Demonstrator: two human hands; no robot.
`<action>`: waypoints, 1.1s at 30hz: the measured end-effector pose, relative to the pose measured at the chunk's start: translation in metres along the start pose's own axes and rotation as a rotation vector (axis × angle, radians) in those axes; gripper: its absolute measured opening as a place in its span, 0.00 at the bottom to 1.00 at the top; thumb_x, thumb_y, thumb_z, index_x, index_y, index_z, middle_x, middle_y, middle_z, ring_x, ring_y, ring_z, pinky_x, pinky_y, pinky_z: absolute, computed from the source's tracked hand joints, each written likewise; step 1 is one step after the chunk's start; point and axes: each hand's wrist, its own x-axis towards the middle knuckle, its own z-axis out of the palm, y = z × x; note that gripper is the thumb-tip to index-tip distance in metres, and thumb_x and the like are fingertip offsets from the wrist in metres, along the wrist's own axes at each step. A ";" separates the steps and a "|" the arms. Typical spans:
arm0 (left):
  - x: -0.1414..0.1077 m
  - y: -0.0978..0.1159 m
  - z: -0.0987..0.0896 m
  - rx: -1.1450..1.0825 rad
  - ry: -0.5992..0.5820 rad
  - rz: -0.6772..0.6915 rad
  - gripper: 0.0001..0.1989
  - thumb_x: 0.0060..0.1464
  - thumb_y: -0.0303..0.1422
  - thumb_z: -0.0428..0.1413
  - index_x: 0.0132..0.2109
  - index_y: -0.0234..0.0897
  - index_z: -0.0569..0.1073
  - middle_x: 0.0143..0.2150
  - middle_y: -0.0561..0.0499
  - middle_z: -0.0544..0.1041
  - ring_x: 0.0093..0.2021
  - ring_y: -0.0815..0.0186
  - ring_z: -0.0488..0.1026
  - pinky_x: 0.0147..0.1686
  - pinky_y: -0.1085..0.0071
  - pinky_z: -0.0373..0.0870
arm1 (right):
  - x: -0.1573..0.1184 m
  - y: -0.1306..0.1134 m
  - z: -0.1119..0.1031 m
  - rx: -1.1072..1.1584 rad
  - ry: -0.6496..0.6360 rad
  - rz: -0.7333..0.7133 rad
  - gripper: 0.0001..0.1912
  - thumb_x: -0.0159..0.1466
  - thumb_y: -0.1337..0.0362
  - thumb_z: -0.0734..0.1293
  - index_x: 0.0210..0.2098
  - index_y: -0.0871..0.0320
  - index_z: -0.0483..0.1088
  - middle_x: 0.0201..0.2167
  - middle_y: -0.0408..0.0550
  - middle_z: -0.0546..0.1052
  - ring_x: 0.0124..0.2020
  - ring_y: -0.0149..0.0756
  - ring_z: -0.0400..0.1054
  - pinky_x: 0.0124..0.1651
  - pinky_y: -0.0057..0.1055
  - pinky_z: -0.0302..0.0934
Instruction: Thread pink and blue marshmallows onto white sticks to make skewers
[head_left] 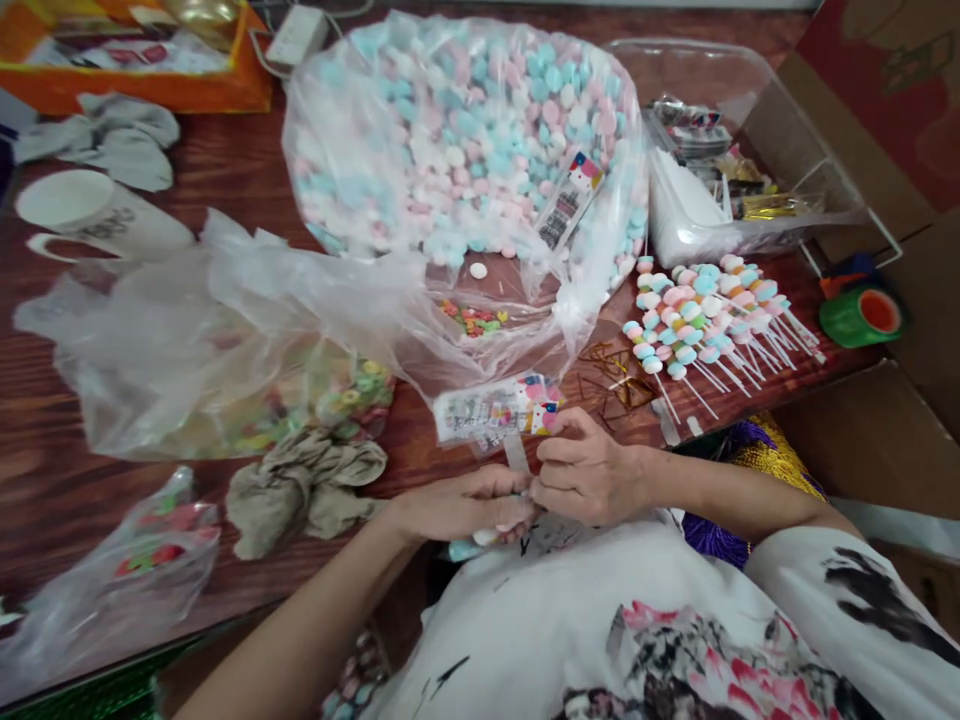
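Our left hand grips marshmallows, showing at its five o'clock. Our right hand meets it, fingers closed, holding what we cannot tell. Skewers lie toward two o'clock.

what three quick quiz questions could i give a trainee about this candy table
1. True or false: the white mug and the green tape roll are on the same side of the big candy bag.
2. Pick one. Just left of the tape roll lies: a) the mug; b) a brownish cloth; c) the pile of candy sticks.
3. Short answer: how are the left hand and right hand placed?

Key:
1. False: the mug is to the left of the bag, the tape to the right.
2. c
3. Close together, at the near edge of the table.
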 end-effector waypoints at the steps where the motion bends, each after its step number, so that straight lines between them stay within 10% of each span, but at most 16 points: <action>1: -0.001 0.001 0.001 0.156 0.045 0.016 0.21 0.58 0.50 0.51 0.31 0.35 0.68 0.26 0.53 0.68 0.25 0.71 0.62 0.25 0.75 0.59 | 0.000 -0.003 0.003 0.003 -0.043 0.051 0.13 0.67 0.71 0.58 0.28 0.58 0.68 0.22 0.41 0.68 0.33 0.34 0.59 0.46 0.45 0.49; 7: 0.002 0.000 0.022 1.274 0.741 0.208 0.11 0.60 0.26 0.44 0.37 0.33 0.71 0.36 0.45 0.74 0.36 0.62 0.69 0.40 0.64 0.69 | 0.001 0.005 0.023 0.284 -0.191 0.514 0.10 0.62 0.68 0.62 0.24 0.60 0.67 0.24 0.45 0.71 0.32 0.35 0.60 0.40 0.38 0.50; 11: -0.004 0.009 0.011 1.600 0.920 0.381 0.10 0.57 0.22 0.46 0.39 0.33 0.72 0.32 0.46 0.73 0.34 0.61 0.70 0.36 0.65 0.69 | 0.016 0.035 0.020 0.731 -0.192 0.691 0.13 0.64 0.65 0.63 0.23 0.60 0.70 0.21 0.41 0.70 0.27 0.31 0.62 0.33 0.28 0.53; 17: -0.035 0.041 -0.028 1.321 1.122 0.505 0.10 0.61 0.25 0.49 0.44 0.34 0.74 0.39 0.45 0.77 0.40 0.64 0.73 0.42 0.69 0.69 | 0.073 0.138 0.003 0.364 0.112 0.639 0.12 0.65 0.67 0.60 0.43 0.58 0.74 0.39 0.48 0.78 0.42 0.37 0.69 0.50 0.35 0.58; 23: -0.023 0.048 -0.020 1.001 0.943 0.439 0.13 0.64 0.30 0.46 0.39 0.35 0.75 0.34 0.47 0.75 0.37 0.65 0.70 0.40 0.71 0.65 | 0.135 0.227 0.040 -0.162 -0.290 0.705 0.34 0.60 0.70 0.64 0.65 0.54 0.56 0.68 0.55 0.56 0.62 0.54 0.54 0.57 0.49 0.55; 27: -0.019 0.050 -0.017 0.822 0.912 0.480 0.14 0.64 0.31 0.47 0.35 0.35 0.75 0.34 0.46 0.73 0.35 0.66 0.68 0.38 0.72 0.62 | 0.160 0.240 0.060 -0.211 -0.502 0.726 0.40 0.60 0.69 0.65 0.69 0.52 0.45 0.67 0.61 0.56 0.59 0.52 0.60 0.52 0.44 0.61; 33: -0.041 0.052 -0.022 0.619 0.997 0.548 0.10 0.63 0.29 0.50 0.38 0.36 0.76 0.40 0.46 0.74 0.39 0.66 0.70 0.40 0.73 0.64 | 0.140 0.213 0.057 -0.122 -0.675 0.571 0.14 0.62 0.66 0.63 0.47 0.56 0.73 0.47 0.56 0.77 0.48 0.46 0.71 0.45 0.36 0.63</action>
